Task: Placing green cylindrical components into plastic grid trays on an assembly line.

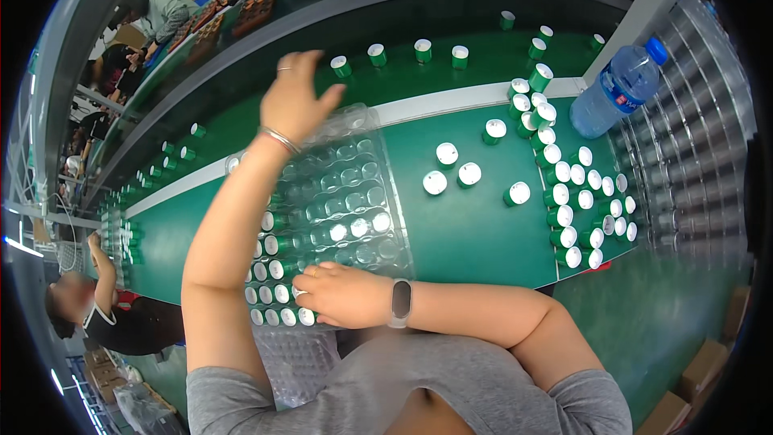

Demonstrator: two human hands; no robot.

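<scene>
My left hand (296, 101) reaches out over the edge of the conveyor belt, fingers apart and holding nothing. Just right of its fingertips stands a small green cylinder with a white top (341, 67). Below lies a clear plastic tray (326, 181) with rows of round pockets. Green cylinders with white tops (288, 317) fill pockets along the tray's near left part, while many farther pockets hold none. At those filled rows, my right hand (346, 294) has its fingers closed around another white-topped cylinder (299, 292), partly hidden by the fingertips.
Several loose cylinders (469, 175) stand on the green table (451, 242), with a dense cluster (561, 193) at the right. A water bottle (616, 90) and stacked clear trays (684, 137) are beyond. More cylinders ride the belt (258, 80). Another person (121, 314) works at the left.
</scene>
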